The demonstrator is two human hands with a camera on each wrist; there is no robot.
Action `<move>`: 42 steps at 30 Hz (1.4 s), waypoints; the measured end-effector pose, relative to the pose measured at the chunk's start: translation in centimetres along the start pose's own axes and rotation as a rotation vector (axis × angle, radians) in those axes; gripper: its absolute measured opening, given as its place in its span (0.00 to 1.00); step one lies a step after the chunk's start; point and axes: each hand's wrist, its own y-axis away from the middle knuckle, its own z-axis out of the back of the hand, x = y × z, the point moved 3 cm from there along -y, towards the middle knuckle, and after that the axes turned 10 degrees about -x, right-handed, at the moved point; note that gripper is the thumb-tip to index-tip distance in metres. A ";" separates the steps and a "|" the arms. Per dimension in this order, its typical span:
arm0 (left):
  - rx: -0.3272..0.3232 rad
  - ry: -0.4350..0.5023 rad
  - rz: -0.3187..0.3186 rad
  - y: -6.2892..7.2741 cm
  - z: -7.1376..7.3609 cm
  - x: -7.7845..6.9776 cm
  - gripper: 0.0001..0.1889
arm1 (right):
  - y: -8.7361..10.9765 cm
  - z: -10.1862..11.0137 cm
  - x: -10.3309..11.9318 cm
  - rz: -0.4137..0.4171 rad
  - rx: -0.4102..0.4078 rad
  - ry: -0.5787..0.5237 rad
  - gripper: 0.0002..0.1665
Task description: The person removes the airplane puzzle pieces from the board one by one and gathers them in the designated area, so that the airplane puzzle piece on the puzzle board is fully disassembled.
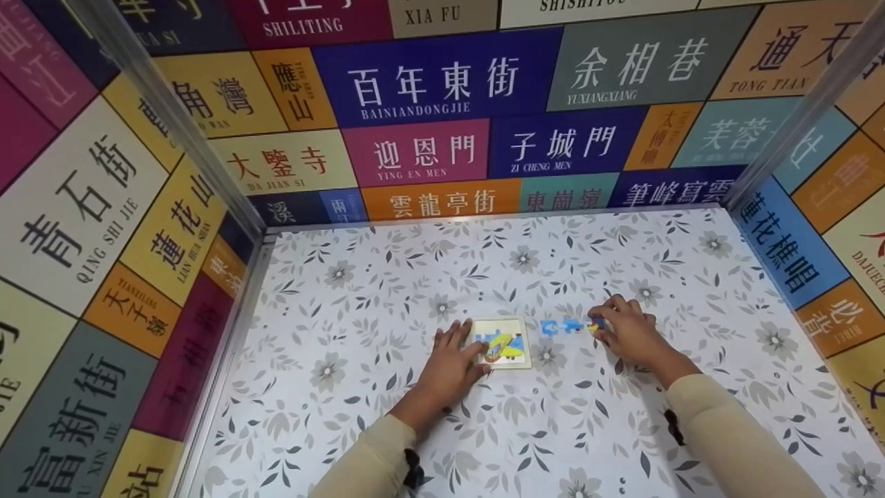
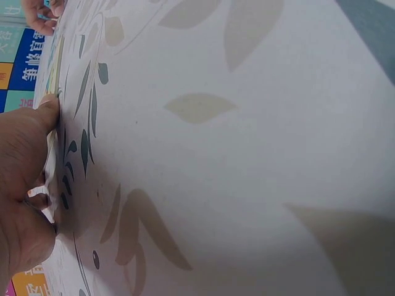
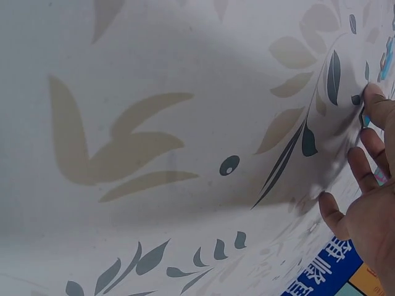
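A small square jigsaw puzzle tray (image 1: 527, 346) with a pale rim lies mid-table in the head view. Inside it, joined pieces show a yellow aeroplane picture (image 1: 510, 344) on blue, with bare tray above. My left hand (image 1: 449, 366) rests at the tray's left side, fingers spread and touching it; its thumb is by the lower edge. To the tray's right, my right hand (image 1: 632, 335) pinches a blue, red and yellow puzzle piece (image 1: 594, 323) at the table surface. Two blue puzzle pieces (image 1: 550, 328) lie between that hand and the tray. Both wrist views mostly show tabletop.
A white tablecloth (image 1: 387, 429) with grey flowers and leaves covers the table. Upright panels (image 1: 442, 83) with coloured blocks of lettering enclose the back and both sides, with metal posts (image 1: 207, 138) at the corners.
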 end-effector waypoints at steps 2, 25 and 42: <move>0.003 0.000 0.001 0.0 0.0 0.0 0.23 | 0.0 0.0 0.0 0.002 0.001 0.001 0.19; 0.061 -0.041 0.074 -0.1 0.2 -0.4 0.24 | -0.1 0.3 0.6 -0.044 0.049 -0.029 0.23; 0.033 -0.025 0.069 -0.3 0.1 0.2 0.44 | -2.1 -2.4 6.4 0.030 0.004 -0.065 0.20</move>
